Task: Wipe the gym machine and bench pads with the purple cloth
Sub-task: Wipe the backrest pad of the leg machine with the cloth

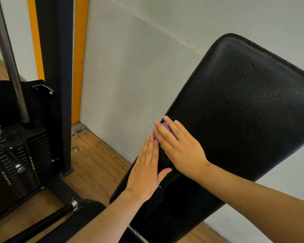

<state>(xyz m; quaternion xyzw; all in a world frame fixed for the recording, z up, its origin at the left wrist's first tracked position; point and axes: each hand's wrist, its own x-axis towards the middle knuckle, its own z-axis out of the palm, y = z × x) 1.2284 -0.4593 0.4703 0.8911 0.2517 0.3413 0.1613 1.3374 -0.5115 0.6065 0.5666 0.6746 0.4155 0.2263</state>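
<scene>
A black textured bench pad [239, 106] tilts up towards the wall and fills the right half of the view. My right hand [179, 148] lies flat near the pad's left edge and presses the purple cloth [162, 131] against it. Only a small purple patch shows between and beyond the fingers. My left hand [146, 171] rests flat on the pad's left edge just below, fingers straight and together, thumb spread onto the pad. The two hands almost touch at the fingertips.
A black weight stack [19, 165] with a steel guide rod [9, 64] stands at the left, framed by a black upright [56, 67] and an orange-edged panel. A black bar with a chrome end [72, 206] lies low at the left. Wooden floor and a pale wall lie behind.
</scene>
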